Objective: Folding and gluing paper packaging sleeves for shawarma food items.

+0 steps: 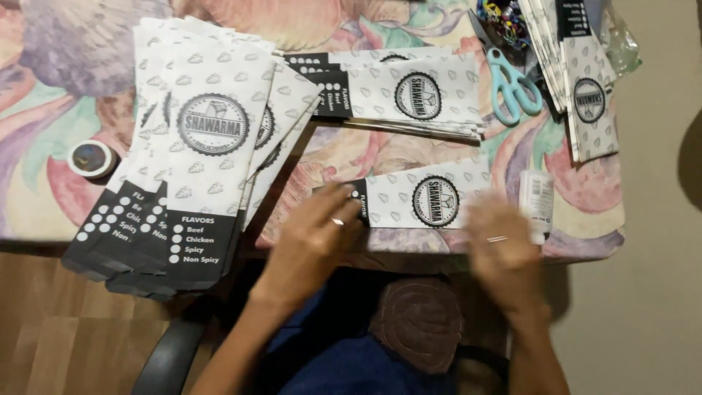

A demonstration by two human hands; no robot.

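Dim warm indoor light; right hand motion-blurred, soft focus

The right hand is smeared by motion blur, so its fingers and grip cannot be made out. The left hand covers the dark end of the single bag. In the fanned pile, each bag hides most of the one beneath. The stack at top right is cut by the upper edge, as is the bundle of rubber bands. The scissors' blades are partly hidden. The glue tube's label is too small to tell.
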